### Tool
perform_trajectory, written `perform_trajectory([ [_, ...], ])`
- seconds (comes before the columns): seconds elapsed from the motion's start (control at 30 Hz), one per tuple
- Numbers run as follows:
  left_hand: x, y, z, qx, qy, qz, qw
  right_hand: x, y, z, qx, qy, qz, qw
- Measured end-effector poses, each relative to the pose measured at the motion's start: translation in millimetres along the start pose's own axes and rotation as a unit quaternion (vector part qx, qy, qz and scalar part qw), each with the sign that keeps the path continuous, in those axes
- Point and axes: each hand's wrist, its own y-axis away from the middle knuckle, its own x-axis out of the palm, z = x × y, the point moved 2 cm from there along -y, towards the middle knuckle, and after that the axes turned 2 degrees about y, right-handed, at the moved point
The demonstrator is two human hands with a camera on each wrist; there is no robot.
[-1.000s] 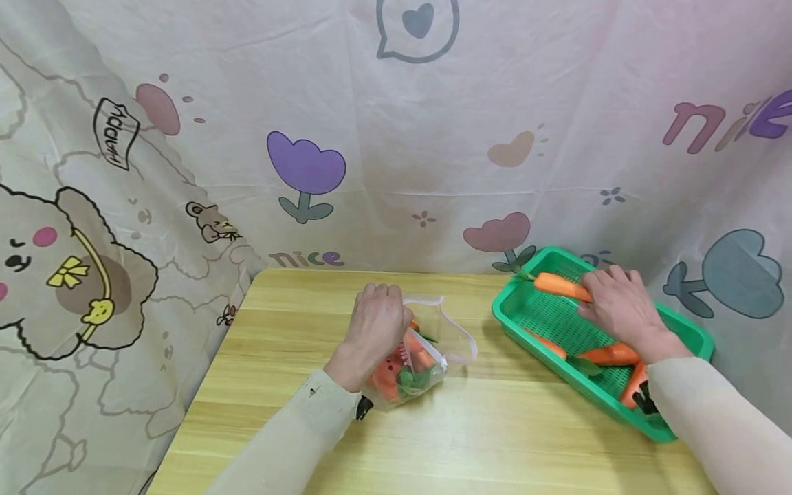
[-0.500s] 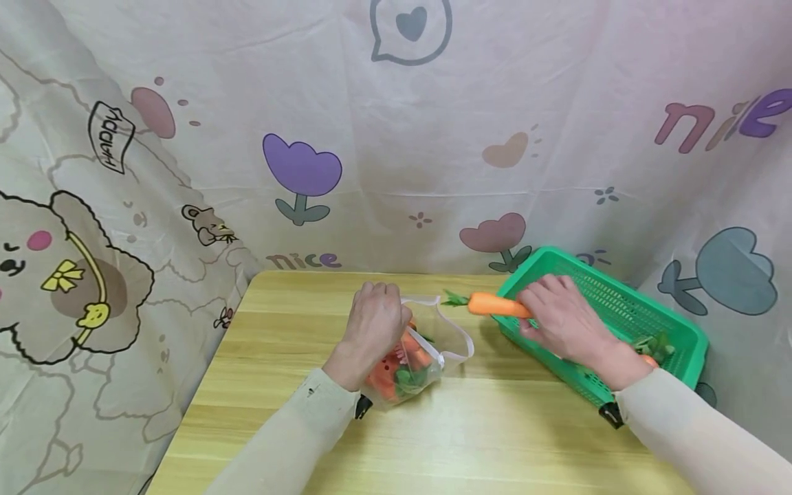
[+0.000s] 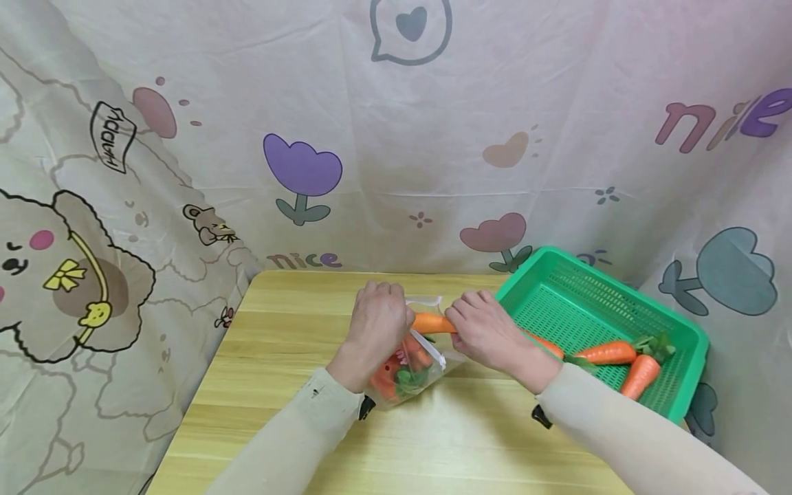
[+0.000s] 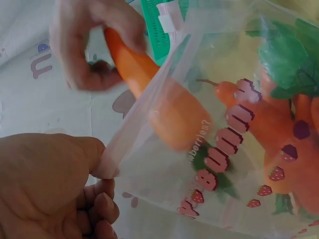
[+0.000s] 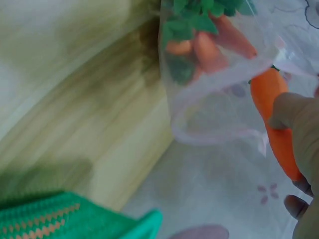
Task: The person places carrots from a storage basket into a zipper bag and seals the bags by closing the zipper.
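My left hand [image 3: 379, 323] pinches the edge of a clear zip bag [image 4: 144, 194] between thumb and fingers. The bag has a pink print and a white slider, and several carrots with green leaves lie in it. My right hand [image 3: 489, 333] grips a carrot [image 3: 431, 323] by its tapered end. In the left wrist view the carrot's thick, leafy end is inside the bag's mouth, behind the clear film. The right wrist view shows the right thumb [image 5: 286, 112] along the carrot's side, beside the open bag rim.
A green plastic basket [image 3: 619, 289] stands to the right on the wooden table [image 3: 495, 447]. Inside it lie a carrot [image 3: 609, 353] and another carrot [image 3: 641, 377], with one more partly behind the right arm. A printed cloth [image 3: 396, 137] hangs behind the table.
My right hand has carried the carrot left from over the basket to the bag, its leafy end now in the mouth. The left hand has stayed at the bag's edge.
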Motion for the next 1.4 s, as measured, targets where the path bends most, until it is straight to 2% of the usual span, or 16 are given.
perform_trajectory([
  [0.07,-0.7,0.1,-1.8,0.007,-0.016,-0.009,0.9998,9.7,-6.3,6.4,0.003,-0.001,0.001,1.0],
  [0.23,-3.3,-0.5,-4.7,0.004,-0.021,-0.016,0.9996,28.9,-16.4,19.5,0.014,-0.011,-0.008,0.9998],
  [0.4,-4.9,-1.3,-5.2,-0.002,-0.029,-0.019,0.9994,38.9,-21.9,27.8,0.031,-0.028,-0.007,0.9991],
  [0.6,-3.9,-1.6,-5.3,-0.007,-0.021,-0.01,0.9997,43.1,-26.9,31.9,0.068,-0.063,0.031,0.9952],
  [0.77,-2.3,-1.3,-3.5,-0.017,-0.002,0.005,0.9998,46.3,-24.9,32.0,0.05,-0.103,0.066,0.9912],
  [0.83,-1.7,-1.8,-1.2,-0.029,0.007,0.017,0.9994,45.6,-20.7,29.7,0.043,-0.106,0.058,0.9918],
  [0.9,-2.0,-2.6,1.2,-0.043,0.017,0.031,0.9985,43.7,-14.5,25.9,0.053,-0.102,0.03,0.993],
  [1.0,-3.1,-2.9,5.0,-0.062,0.034,0.048,0.9963,39.4,-1.1,20.1,0.118,-0.094,0.005,0.9886],
  [1.07,-4.1,-2.5,6.4,-0.067,0.04,0.05,0.9957,37.8,10.1,17.3,0.189,-0.094,0.026,0.9772],
  [1.13,-4.5,-1.8,7.6,-0.069,0.043,0.049,0.9955,38.0,21.0,15.5,0.27,-0.114,0.083,0.9524],
  [1.2,-4.6,-1.2,8.2,-0.068,0.041,0.045,0.9958,39.6,30.2,14.8,0.344,-0.154,0.158,0.9127],
  [1.27,-5.0,-0.9,8.2,-0.067,0.04,0.043,0.996,41.6,35.1,14.3,0.393,-0.21,0.213,0.8697],
  [1.3,-5.1,-0.6,7.9,-0.065,0.038,0.041,0.9963,41.5,35.5,14.1,0.407,-0.246,0.223,0.8509],
  [1.33,-5.1,-0.4,7.2,-0.06,0.036,0.033,0.997,40.5,34.5,14.0,0.413,-0.284,0.223,0.8363],
  [1.37,-5.6,-0.1,6.2,-0.05,0.03,0.027,0.9979,38.5,32.7,14.3,0.414,-0.323,0.213,0.8241],
  [1.4,-5.7,0.0,4.8,-0.043,0.026,0.025,0.9984,35.6,29.2,14.6,0.408,-0.358,0.193,0.8173],
])
